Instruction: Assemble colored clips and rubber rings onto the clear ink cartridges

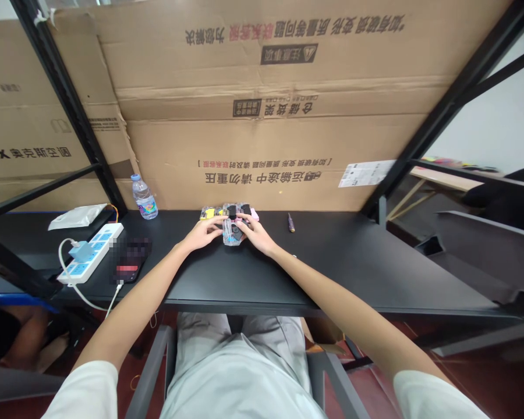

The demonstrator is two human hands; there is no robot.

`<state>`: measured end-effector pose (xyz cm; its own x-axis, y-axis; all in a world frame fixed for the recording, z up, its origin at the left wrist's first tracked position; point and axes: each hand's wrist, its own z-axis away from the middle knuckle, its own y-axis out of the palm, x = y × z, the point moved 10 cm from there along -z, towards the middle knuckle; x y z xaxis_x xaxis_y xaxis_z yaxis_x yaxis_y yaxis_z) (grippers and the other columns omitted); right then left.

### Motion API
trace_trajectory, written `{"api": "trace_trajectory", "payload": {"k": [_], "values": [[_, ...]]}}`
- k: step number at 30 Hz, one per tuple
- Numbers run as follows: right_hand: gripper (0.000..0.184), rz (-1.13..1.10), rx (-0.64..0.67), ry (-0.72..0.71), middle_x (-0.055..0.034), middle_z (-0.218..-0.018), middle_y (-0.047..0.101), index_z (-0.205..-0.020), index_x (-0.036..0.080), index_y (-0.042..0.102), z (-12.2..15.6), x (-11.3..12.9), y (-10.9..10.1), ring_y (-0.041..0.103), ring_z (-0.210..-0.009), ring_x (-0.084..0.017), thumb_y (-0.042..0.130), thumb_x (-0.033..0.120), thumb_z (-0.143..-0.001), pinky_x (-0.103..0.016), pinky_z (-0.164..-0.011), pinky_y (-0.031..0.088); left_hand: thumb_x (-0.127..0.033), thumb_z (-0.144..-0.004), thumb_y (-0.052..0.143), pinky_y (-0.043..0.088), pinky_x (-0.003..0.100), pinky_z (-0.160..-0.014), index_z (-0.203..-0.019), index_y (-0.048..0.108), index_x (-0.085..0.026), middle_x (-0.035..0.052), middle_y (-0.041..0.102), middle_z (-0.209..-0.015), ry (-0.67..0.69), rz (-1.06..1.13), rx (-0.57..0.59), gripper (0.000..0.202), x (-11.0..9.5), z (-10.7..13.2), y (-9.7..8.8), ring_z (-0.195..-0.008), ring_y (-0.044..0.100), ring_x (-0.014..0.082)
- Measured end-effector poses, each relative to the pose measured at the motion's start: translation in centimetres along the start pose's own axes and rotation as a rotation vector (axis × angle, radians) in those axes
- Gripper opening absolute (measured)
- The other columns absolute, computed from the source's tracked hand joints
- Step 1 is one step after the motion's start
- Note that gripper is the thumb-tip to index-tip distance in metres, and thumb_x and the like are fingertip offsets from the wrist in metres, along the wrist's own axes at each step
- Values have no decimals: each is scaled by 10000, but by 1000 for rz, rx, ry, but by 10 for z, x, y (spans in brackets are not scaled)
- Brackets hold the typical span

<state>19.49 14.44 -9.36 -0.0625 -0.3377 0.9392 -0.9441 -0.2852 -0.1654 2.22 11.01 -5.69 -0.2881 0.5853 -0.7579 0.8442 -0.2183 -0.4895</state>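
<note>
A small clear plastic device (231, 234) with a dark round part and light-blue bits lies on the black desk (244, 276), between my two hands. My left hand (204, 233) holds its left side, thumb near the edge and fingers reaching to its far end. From the right, my right hand (257, 234) grips it, fingers curled over the far part and thumb by the round part. Just behind stands a row of similar clear cases with yellow (208, 213), black (245, 209) and pink (255, 215) parts. My fingers partly hide the device and the row.
A small screwdriver (291, 223) lies right of my hands. To the left are a water bottle (144, 198), a phone (133, 262) with a cable, a white power strip (91, 253) and a white packet (77, 216). Cardboard (262, 134) walls the back edge; black posts flank it.
</note>
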Motion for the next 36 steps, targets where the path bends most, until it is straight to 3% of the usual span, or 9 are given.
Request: {"api": "trace_trajectory", "payload": {"k": [5,12,14,17,20,22,28,33,36], "values": [[598,25,56,25,-94,-1121,726,-1473,229,573,5,6,9,708,-864,-212,662,554,-980,-346,-709,654,-179,-911,678,612,312,-800,-1501,588,-217,132,689,-1422,71,-141,33,598,-12,-1,13,-878,747,164],[503,5,108,-22,-78,-1401,679,-1367,265,666,13,17,29,680,-1180,-240,679,579,-974,-403,-1052,582,-124,-916,634,575,381,-956,-1317,747,-260,86,762,-1261,129,-319,47,439,-28,0,23,-1076,728,233],[496,-63,95,39,-72,-1342,715,-1337,273,687,11,10,28,702,-1152,-239,681,602,-967,-377,-983,609,-181,-899,696,577,384,-957,-1269,773,-272,68,788,-1199,87,-320,20,388,-27,0,19,-1045,742,239],[590,-159,114,139,-68,-931,784,-1317,226,684,10,-1,27,735,-781,-213,565,704,-992,-323,-689,619,-355,-893,768,601,359,-852,-1137,812,-221,61,819,-1005,-16,-219,-3,281,-21,-1,14,-854,756,225],[666,-190,131,153,-10,-607,681,-1281,184,658,10,1,24,629,-524,-180,479,759,-998,-293,-558,545,-558,-924,727,588,311,-701,-931,809,-152,79,808,-857,-127,-14,-50,414,-9,-1,8,-648,703,177],[632,-171,137,124,5,-597,674,-1262,189,642,11,8,24,629,-524,-176,554,744,-972,-284,-559,534,-625,-944,680,554,280,-622,-884,794,-130,98,799,-828,-173,86,-62,511,-1,-1,7,-604,676,155],[489,38,183,28,7,-620,680,-965,181,675,13,19,29,618,-544,-153,734,662,-896,-284,-592,514,-682,-989,580,432,225,-500,-1011,740,-119,71,760,-797,-222,180,115,586,9,2,25,-546,634,118],[478,112,73,30,17,-556,631,-806,191,692,6,23,6,547,-489,-136,789,658,-835,-291,-555,483,-635,-960,649,507,267,-623,-868,695,-155,22,721,-779,-131,68,-51,490,-5,-2,0,-551,601,114],[490,131,18,34,19,-538,609,-800,185,720,4,28,-4,520,-466,-134,805,667,-805,-295,-530,473,-619,-969,634,518,282,-662,-826,687,-165,27,732,-799,-124,36,-85,479,-7,-2,-7,-572,615,125]]}}
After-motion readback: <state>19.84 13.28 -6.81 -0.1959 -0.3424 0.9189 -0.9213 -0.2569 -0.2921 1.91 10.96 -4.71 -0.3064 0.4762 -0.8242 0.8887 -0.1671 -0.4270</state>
